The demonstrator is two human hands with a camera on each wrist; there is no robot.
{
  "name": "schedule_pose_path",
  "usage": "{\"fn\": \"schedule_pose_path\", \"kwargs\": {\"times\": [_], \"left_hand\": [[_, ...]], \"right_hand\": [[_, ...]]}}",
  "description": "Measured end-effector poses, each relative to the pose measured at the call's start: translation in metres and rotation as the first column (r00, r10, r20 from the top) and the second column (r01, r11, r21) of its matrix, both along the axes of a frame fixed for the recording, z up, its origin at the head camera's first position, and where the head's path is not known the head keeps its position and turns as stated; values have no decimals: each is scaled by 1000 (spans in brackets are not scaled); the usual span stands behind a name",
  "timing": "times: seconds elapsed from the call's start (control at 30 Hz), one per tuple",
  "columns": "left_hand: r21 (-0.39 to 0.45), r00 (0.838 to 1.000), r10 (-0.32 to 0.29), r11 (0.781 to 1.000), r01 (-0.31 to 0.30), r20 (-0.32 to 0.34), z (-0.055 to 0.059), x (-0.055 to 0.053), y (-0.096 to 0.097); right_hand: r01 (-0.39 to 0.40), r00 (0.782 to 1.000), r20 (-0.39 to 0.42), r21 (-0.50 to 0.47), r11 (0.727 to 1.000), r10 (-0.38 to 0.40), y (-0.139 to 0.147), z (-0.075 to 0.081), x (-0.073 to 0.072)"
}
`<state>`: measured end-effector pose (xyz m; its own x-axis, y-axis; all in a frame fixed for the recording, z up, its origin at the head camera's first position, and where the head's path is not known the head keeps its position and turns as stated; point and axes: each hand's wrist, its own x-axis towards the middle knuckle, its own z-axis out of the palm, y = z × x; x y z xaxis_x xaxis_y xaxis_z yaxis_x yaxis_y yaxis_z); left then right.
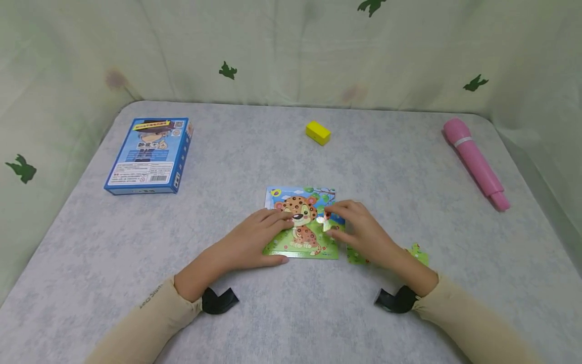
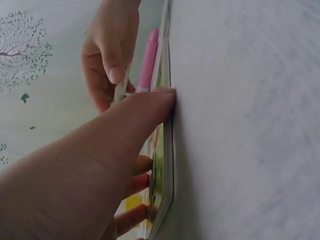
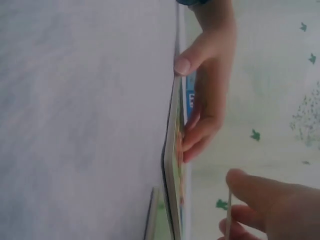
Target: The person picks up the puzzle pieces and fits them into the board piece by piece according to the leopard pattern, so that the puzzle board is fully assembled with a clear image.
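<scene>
A jigsaw puzzle [image 1: 303,250] with a spotted leopard cub on a green and blue ground lies flat on the table. My left hand [image 1: 254,237] rests on its left part, fingers stretched over the picture and thumb at the near edge. In the left wrist view, the left thumb [image 2: 145,112] touches the board's side. My right hand [image 1: 366,232] pinches a puzzle piece [image 1: 326,221] above the puzzle's right side. The right wrist view shows this thin piece [image 3: 229,215] edge-on, apart from the board. Green puzzle pieces [image 1: 418,253] lie by the right wrist, partly hidden beneath it.
A blue game box [image 1: 147,156] lies at the back left. Behind the puzzle sits a small yellow block [image 1: 318,132]. On the right lies a pink microphone-shaped wand [image 1: 476,164]. A pale curtain [image 1: 291,50] with green leaf shapes hangs beyond the table's far edge.
</scene>
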<state>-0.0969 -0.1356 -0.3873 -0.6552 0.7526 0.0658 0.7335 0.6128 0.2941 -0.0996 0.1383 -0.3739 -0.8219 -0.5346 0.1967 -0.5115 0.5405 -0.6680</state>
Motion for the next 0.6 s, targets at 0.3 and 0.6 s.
{"fn": "schedule_pose_path", "kwargs": {"times": [0.3, 0.6], "left_hand": [[-61, 999, 37, 997, -37, -7, 4, -1, 8], [-164, 996, 41, 985, -54, -81, 6, -2, 17]], "right_hand": [[-2, 1000, -16, 99, 995, 4, -20, -16, -15], [5, 997, -70, 148, 989, 6, -25, -19, -19]]}}
